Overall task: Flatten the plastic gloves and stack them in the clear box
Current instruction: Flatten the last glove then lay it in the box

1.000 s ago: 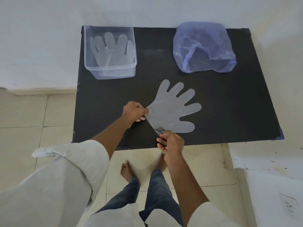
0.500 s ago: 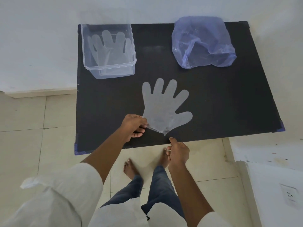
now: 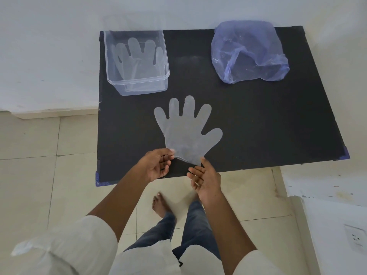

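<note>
A translucent plastic glove [image 3: 186, 133] lies flat on the black table [image 3: 268, 126], its fingers pointing away from me and its cuff near the front edge. My left hand [image 3: 156, 165] pinches the cuff's left corner between thumb and curled fingers. My right hand [image 3: 205, 179] is held palm-up with loosely spread fingers, and its thumb tip touches the cuff's right corner. The clear box [image 3: 139, 81] stands at the table's back left, with flattened gloves [image 3: 139, 56] lying inside it.
A crumpled blue plastic bag [image 3: 248, 52] sits at the back right of the table. A white wall runs behind the table. Tiled floor, my legs and a bare foot show below the front edge. A wall socket [image 3: 355, 237] is at the lower right.
The glove turned from pointing right to pointing straight away and slid left. My right hand let go of the cuff, dropped back, and now touches it again with an open palm.
</note>
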